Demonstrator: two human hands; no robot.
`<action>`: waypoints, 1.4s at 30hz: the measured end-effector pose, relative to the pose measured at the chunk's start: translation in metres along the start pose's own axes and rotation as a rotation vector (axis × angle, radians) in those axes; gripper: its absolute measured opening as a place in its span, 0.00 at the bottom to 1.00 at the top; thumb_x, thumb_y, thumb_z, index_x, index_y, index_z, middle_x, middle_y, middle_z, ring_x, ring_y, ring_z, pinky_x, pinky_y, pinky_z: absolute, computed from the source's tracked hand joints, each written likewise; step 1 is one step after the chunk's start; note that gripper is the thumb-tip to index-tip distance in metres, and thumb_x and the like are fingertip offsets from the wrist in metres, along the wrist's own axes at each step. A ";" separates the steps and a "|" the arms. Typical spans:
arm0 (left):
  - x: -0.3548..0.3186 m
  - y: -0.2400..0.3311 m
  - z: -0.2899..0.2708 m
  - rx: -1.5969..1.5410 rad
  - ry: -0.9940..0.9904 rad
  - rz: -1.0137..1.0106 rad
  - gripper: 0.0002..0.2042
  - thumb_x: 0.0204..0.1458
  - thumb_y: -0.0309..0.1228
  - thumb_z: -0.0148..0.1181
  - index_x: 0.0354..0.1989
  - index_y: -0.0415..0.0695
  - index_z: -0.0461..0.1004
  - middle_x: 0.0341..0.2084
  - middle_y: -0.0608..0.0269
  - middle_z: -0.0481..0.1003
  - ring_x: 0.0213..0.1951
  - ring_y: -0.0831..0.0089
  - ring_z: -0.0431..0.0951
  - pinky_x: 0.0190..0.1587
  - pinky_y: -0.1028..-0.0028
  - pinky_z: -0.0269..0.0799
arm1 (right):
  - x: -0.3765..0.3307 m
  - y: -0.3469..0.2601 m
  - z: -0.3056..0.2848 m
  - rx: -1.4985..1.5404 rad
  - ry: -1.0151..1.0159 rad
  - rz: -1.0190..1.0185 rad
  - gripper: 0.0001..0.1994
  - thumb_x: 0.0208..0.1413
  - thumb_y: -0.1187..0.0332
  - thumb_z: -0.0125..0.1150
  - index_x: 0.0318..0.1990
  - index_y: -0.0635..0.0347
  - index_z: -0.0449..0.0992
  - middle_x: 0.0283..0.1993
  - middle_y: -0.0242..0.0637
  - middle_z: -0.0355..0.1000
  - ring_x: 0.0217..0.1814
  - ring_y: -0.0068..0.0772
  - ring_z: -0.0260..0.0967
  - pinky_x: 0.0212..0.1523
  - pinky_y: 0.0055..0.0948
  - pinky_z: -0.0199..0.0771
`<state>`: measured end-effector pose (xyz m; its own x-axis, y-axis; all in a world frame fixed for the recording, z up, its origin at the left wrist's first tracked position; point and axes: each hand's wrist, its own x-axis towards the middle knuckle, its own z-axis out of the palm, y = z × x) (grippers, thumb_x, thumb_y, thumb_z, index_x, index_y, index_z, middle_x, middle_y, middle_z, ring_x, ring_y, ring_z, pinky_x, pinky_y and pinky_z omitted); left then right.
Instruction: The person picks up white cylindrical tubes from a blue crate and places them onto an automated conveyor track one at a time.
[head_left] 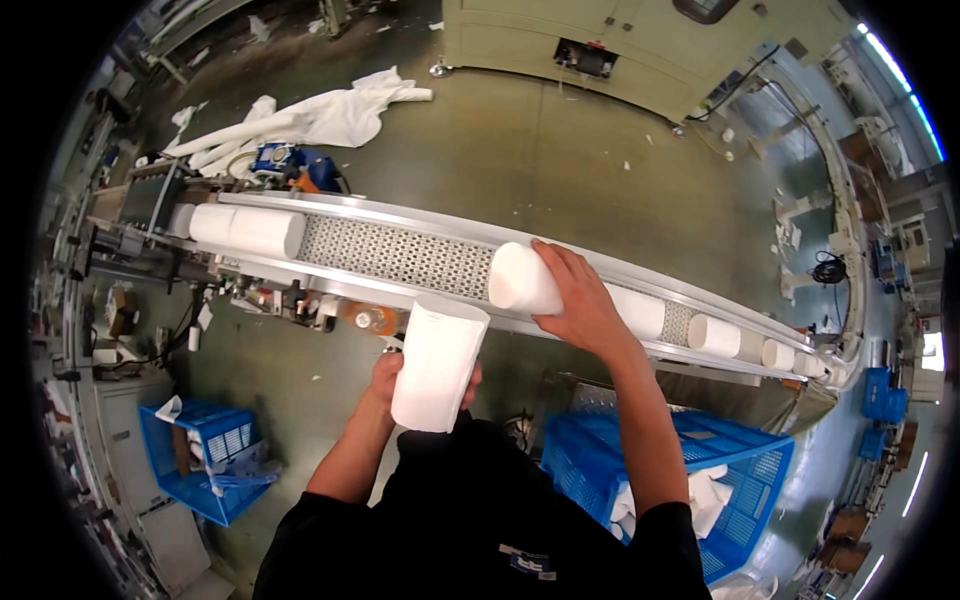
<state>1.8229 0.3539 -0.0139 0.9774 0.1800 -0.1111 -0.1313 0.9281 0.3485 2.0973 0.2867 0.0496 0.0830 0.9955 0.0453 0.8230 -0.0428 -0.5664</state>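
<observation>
we stand over the conveyor (400, 255), which runs left to right below us. our left hand (390, 378) is wrapped around a white paper roll (438, 362), held upright clear of the belt. our right hand (578, 305) closes over a second roll (522, 279) lying on the belt, long axis along it.

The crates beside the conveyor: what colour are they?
Blue crates, clearest in the head view.
</observation>
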 end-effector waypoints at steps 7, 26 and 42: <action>-0.017 0.016 0.002 0.100 0.096 0.217 0.48 0.37 0.64 0.56 0.58 0.35 0.59 0.40 0.44 0.69 0.34 0.56 0.75 0.34 0.62 0.74 | 0.069 -0.014 0.093 -0.164 -0.022 -0.194 0.42 0.38 0.68 0.69 0.65 0.55 0.56 0.62 0.45 0.59 0.63 0.47 0.56 0.63 0.46 0.56; 0.128 -0.105 0.041 0.389 0.126 -0.082 0.37 0.54 0.52 0.52 0.67 0.47 0.46 0.61 0.59 0.57 0.62 0.66 0.58 0.64 0.64 0.53 | -0.184 -0.042 0.029 0.620 0.535 0.531 0.51 0.41 0.66 0.72 0.69 0.63 0.41 0.68 0.50 0.49 0.69 0.43 0.50 0.66 0.38 0.54; 0.174 -0.234 0.160 1.156 -0.593 -0.612 0.22 0.55 0.31 0.53 0.59 0.39 0.63 0.45 0.55 0.72 0.47 0.67 0.73 0.52 0.68 0.66 | -0.773 -0.109 -0.100 0.511 2.328 0.091 0.39 0.60 0.51 0.48 0.68 0.58 0.33 0.68 0.57 0.47 0.71 0.60 0.43 0.70 0.54 0.45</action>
<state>2.0503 0.1164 0.0339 0.7911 -0.5706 -0.2204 0.2520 -0.0244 0.9674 1.9994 -0.4867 0.1591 0.6335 -0.7171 0.2906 0.6647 0.3121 -0.6788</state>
